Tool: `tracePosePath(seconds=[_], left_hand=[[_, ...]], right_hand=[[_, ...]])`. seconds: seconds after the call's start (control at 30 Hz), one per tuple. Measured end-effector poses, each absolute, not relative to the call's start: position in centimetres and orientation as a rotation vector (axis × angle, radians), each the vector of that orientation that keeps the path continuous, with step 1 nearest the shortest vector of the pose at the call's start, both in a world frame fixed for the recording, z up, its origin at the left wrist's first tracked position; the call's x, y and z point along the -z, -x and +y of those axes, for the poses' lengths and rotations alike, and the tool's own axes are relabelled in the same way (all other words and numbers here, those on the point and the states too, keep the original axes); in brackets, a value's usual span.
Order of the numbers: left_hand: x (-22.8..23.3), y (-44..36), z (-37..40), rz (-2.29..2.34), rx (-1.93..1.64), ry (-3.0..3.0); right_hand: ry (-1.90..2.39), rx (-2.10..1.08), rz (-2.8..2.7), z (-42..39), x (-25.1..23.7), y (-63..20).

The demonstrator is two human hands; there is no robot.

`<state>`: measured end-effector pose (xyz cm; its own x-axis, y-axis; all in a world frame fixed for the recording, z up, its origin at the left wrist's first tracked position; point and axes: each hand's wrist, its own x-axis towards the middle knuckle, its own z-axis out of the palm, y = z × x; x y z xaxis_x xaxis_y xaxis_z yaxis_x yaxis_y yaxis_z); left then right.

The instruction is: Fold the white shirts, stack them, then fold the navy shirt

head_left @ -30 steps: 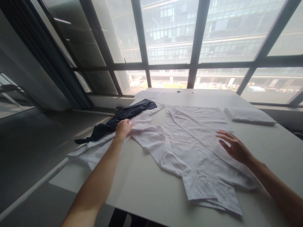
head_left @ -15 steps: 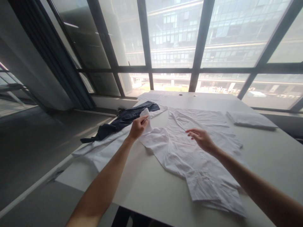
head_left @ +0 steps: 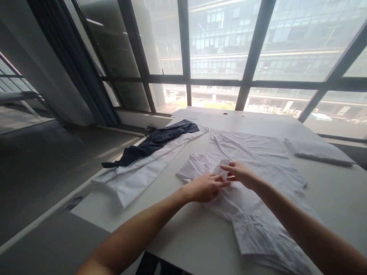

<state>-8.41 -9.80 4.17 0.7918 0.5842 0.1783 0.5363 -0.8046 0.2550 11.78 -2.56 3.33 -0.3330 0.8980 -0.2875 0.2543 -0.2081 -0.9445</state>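
A white shirt (head_left: 258,156) lies spread on the white table (head_left: 177,229), wrinkled, with one sleeve folded inward over its body. My left hand (head_left: 207,187) is on the left part of the shirt, its fingers bent around the sleeve's fabric. Close against it, my right hand (head_left: 239,175) pinches the raised sleeve end between thumb and fingers. The two hands meet over the left half of the shirt. Part of the fabric under my left palm is hidden.
Left of the shirt lie dark blue trousers (head_left: 155,140) on top of a white garment (head_left: 137,183). A folded white cloth (head_left: 319,150) rests at the right. A black object (head_left: 160,265) shows at the near edge. Tall windows (head_left: 218,42) stand behind the table.
My left hand has carried the sleeve end rightward and toward me, folding it over the shirt. My right hand, free before, has closed on the sleeve end.
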Motion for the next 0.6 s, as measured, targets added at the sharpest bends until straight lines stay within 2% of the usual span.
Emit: tracePosePath(seconds=[0.17,0.37,0.47,0.6], left_hand=[[-5.4,9.6,-8.8,0.812,-0.606,-2.714],[-6.6,13.2,-5.7,1.390,-1.529,-2.160],[-5.2,14.7,-4.0,1.599,-1.599,-1.924],[-2.9,15.0,-2.7,1.644,-1.475,-1.901]], right_hand=[[1.175,-1.328,-1.568,-1.3,-4.2,-12.5],[0.796,-1.111,-1.206,0.4,-10.8,-15.7],[0.598,-1.012,-1.120,1.3,-13.8,-17.6],[0.489,-0.934,-1.021,2.7,-15.5,-20.3]])
